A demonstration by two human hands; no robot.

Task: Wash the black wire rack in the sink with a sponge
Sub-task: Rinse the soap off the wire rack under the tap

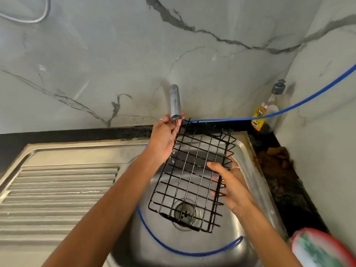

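Observation:
The black wire rack (192, 170) is tilted over the steel sink (250, 151), its low end above the drain (185, 212). At the rack's top left corner, just under the faucet spout (175, 102), my left hand (163, 139) grips the edge. My right hand (231, 185) holds the rack's right side, thumb over the grid and fingers behind the wires. A green and white sponge (316, 249) lies in a red-rimmed dish (327, 234) at the bottom right, away from both hands.
A blue hose (173, 245) curves through the sink bowl and runs along the back wall. A yellow-labelled dish soap bottle (260, 118) stands in the back right corner. The ribbed drainboard (57, 189) lies to the left. Brown grime (275, 160) marks the dark counter on the right.

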